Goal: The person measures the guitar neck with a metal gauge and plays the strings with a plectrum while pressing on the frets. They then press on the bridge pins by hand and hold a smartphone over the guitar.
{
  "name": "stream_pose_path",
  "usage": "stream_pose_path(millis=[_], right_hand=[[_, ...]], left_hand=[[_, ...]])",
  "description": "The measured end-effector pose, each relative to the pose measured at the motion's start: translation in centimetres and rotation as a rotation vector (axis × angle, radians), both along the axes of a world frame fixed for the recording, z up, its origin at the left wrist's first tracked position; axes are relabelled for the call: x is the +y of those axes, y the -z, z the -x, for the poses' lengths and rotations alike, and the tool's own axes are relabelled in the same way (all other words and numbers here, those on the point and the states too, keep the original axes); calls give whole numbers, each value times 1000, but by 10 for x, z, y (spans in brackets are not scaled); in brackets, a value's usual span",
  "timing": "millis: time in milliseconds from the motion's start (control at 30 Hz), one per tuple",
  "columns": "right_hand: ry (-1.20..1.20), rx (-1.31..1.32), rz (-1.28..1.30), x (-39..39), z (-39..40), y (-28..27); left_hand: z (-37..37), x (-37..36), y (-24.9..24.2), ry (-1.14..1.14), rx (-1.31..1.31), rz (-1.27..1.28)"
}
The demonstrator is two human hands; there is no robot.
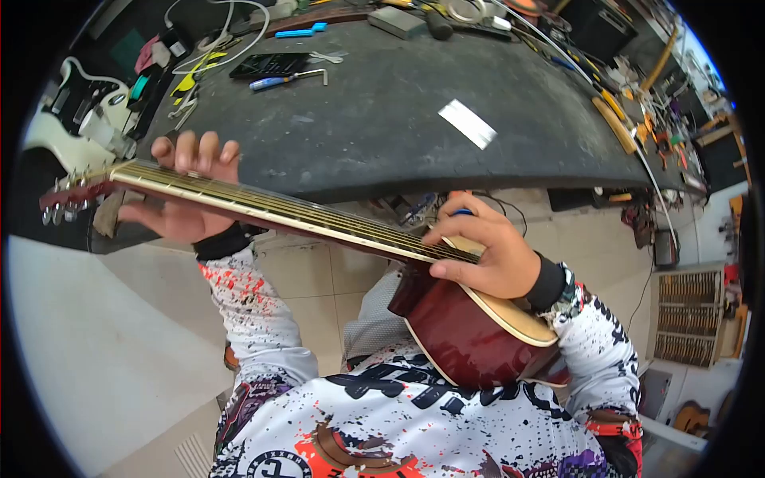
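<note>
An acoustic guitar (486,342) with a dark red glossy body and pale top lies across my lap, its neck reaching to the upper left. My left hand (187,199) is around the neck near the headstock (76,191), fingertips curled over the strings and thumb sticking out on the near side. Over the strings by the sound hole rests my right hand (494,251), fingers apart and bent, thumb along the near edge. A small blue thing (462,212) shows at its fingers. The tuning pegs (64,211) point toward me.
A dark workbench (358,119) spans the front. On it are a white card (468,123), a black phone (269,65), a blue-handled tool (275,81) and a blue clip-like piece (301,30). A white guitar body (60,135) stands left; tools crowd the right edge.
</note>
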State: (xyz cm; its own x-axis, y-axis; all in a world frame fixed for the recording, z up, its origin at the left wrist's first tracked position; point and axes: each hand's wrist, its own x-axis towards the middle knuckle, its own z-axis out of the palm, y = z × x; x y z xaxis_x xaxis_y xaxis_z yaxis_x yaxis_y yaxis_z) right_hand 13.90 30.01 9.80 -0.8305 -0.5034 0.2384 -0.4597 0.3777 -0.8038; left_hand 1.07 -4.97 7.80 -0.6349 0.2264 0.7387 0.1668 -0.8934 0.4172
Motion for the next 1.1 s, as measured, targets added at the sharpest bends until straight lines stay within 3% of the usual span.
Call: stream_pose_path(millis=[133, 167, 200, 400, 633, 1100], right_hand=[[3, 29, -26, -1, -4, -14], [6, 47, -33, -3, -6, -16], [16, 25, 15, -7, -9, -17], [46, -61, -51, -7, 15, 3], [35, -91, -52, -9, 13, 1], [63, -90, -40, -12, 9, 1]], left_hand=[[13, -3, -6, 228, 191, -126], [5, -1, -13, 253, 98, -168], [8, -1, -16, 314, 167, -195], [51, 15, 16, 364, 294, -318], [46, 25, 11, 503, 374, -349], [43, 28, 11, 478, 349, -424]])
